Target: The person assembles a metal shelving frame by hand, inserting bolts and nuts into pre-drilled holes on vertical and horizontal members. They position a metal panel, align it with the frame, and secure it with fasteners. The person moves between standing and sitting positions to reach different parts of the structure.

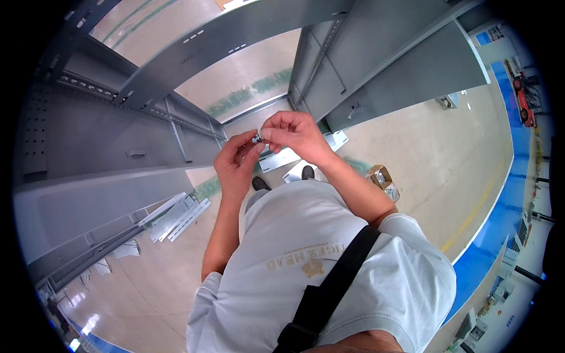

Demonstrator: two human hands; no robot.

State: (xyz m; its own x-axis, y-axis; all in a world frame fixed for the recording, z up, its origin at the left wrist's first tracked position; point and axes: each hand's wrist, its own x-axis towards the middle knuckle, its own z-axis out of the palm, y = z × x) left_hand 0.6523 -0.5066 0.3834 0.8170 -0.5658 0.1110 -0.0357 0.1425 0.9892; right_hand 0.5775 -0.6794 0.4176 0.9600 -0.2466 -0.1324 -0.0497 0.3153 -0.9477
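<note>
In front of my body, both hands meet at a small shiny metal fastener (257, 139), perhaps a bolt with a nut; its exact kind is too small to tell. My left hand (235, 165) pinches it between thumb and fingers. From the other side, my right hand (298, 136) closes thumb and fingertips on it too. The fingers hide part of the piece. Around the hands stands a large grey metal cabinet frame (235, 29), with a slotted crossbar at the far side and panels to left and right.
An open grey door panel (412, 76) juts out at the right. On the floor lie pale metal strips (176, 216) at left, and more metal plates (279, 160) near my feet. A small cardboard box (381, 176) with parts stands at right. Blue floor marking (494, 241) runs along the right.
</note>
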